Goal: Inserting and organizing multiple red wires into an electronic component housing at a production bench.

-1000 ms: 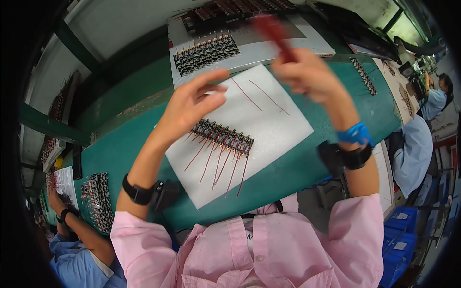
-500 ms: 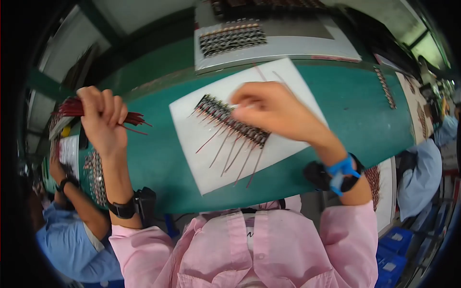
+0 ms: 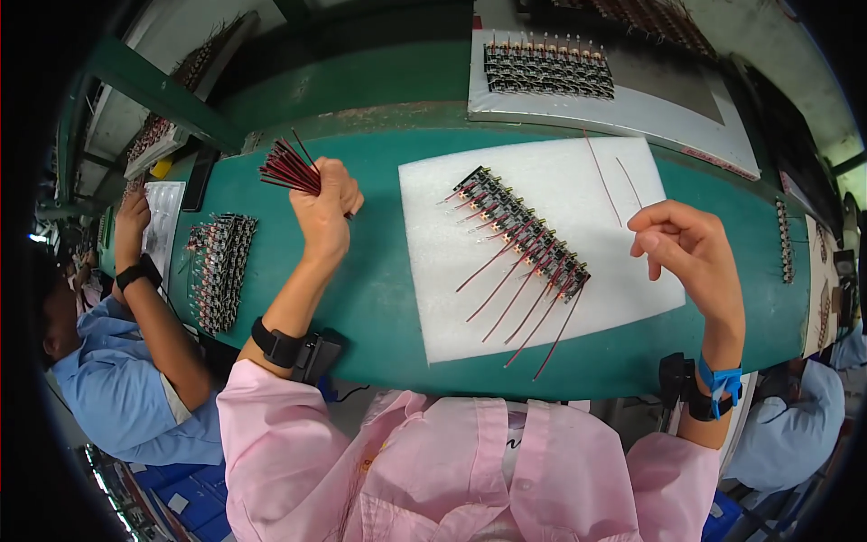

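Note:
My left hand (image 3: 327,212) is closed around a bundle of dark red and black wires (image 3: 289,170), raised over the left side of the green bench. A strip of small circuit boards (image 3: 524,233) lies slantwise on a white foam sheet (image 3: 452,316). Several wires stick out from the strip's lower edge towards me. At the sheet's right edge hovers my right hand (image 3: 685,251), its fingers loosely bent and apart, with nothing visible in them. Two loose wires (image 3: 603,176) lie on the foam just beyond its fingertips.
More board strips (image 3: 221,271) lie on the green bench (image 3: 361,307) to the left. At the back, a white-edged tray (image 3: 650,135) carries another group of boards (image 3: 549,70). A narrow strip (image 3: 784,239) is far right. Co-workers in blue sit on both sides.
My right hand has moved off the board strip to the right, near the loose wires. My left hand still grips the wire bundle, now turned upward. The whole view has shifted.

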Tool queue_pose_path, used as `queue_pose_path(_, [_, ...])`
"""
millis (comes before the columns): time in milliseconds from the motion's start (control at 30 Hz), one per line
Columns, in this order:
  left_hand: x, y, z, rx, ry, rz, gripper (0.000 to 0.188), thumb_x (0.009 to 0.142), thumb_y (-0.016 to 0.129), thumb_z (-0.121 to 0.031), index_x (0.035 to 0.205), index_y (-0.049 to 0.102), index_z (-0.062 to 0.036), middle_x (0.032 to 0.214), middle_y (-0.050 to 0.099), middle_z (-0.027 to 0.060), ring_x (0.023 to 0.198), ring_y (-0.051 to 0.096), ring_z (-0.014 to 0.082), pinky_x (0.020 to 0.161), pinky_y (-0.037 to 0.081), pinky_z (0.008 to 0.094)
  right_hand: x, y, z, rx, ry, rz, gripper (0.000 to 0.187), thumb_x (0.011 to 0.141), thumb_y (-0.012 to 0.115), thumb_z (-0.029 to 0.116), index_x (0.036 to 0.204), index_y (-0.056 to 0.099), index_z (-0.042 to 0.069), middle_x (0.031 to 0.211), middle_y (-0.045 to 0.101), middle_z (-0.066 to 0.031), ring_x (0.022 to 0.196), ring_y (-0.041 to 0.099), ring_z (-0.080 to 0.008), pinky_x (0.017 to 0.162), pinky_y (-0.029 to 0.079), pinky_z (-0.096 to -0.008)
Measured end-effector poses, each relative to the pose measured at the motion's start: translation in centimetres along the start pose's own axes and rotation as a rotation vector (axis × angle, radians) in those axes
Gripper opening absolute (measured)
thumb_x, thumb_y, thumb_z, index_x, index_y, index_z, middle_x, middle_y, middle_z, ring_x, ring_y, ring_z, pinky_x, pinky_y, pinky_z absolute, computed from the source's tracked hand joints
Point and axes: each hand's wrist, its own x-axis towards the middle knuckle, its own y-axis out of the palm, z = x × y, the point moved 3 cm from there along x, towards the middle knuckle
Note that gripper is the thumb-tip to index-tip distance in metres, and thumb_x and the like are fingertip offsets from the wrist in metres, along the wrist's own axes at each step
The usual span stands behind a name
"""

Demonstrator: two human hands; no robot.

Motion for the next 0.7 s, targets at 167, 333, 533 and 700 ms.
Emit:
queue_pose_path(167, [1.0, -1.0, 1.4, 0.101, -0.055, 0.086, 0.034, 0.084, 0.049, -0.024, 0.057, 0.035, -0.0089, 0.049, 0.028, -0.0042, 0.039, 0.024, 0.0052, 0.036, 0.021, 0.0216, 1.7, 1.3, 0.6, -0.055, -0.047, 0.035, 0.016, 0.076, 0.056, 0.01, 0.086, 0.055, -0.003, 0.071, 0.055, -0.0068, 0.059, 0.05, -0.0094, 0.05, 0.041, -0.0202])
queue_pose_path(333, [1.3, 4.7, -3.2, -0.002, -0.488, 0.4, 0.028, 0.083, 0.05, -0.028, 0.067, 0.042, -0.0072, 0.05, 0.029, -0.0053, 0.038, 0.025, 0.0043, 0.035, 0.022, 0.0205, 4.6, 3.9, 1.4, -0.102, -0.236, 0.099, 0.019, 0.077, 0.056, 0.013, 0.086, 0.056, -0.003, 0.075, 0.056, -0.0058, 0.068, 0.052, -0.0101, 0.057, 0.043, -0.021])
queue_pose_path(533, [0.2, 13.1, -2.8, -0.164, -0.652, 0.903, 0.026, 0.084, 0.047, -0.027, 0.075, 0.046, -0.0027, 0.051, 0.033, -0.0035, 0.039, 0.03, 0.0058, 0.036, 0.029, 0.0215, 9.1, 6.9, 1.7, 0.245, 0.089, 0.147, 0.03, 0.08, 0.053, 0.026, 0.091, 0.057, -0.001, 0.084, 0.056, -0.0062, 0.077, 0.052, -0.0119, 0.07, 0.042, -0.024])
queue_pose_path(700, [0.9, 13.8, -1.2, -0.565, -0.671, 0.869, 0.025, 0.086, 0.044, -0.025, 0.079, 0.047, -0.0009, 0.058, 0.044, 0.0017, 0.048, 0.044, 0.0107, 0.049, 0.041, 0.026, 10.9, 6.7, 1.5, 0.353, -0.036, 0.097, 0.027, 0.08, 0.053, 0.025, 0.085, 0.058, 0.0, 0.079, 0.056, -0.0055, 0.069, 0.052, -0.0105, 0.062, 0.041, -0.0221])
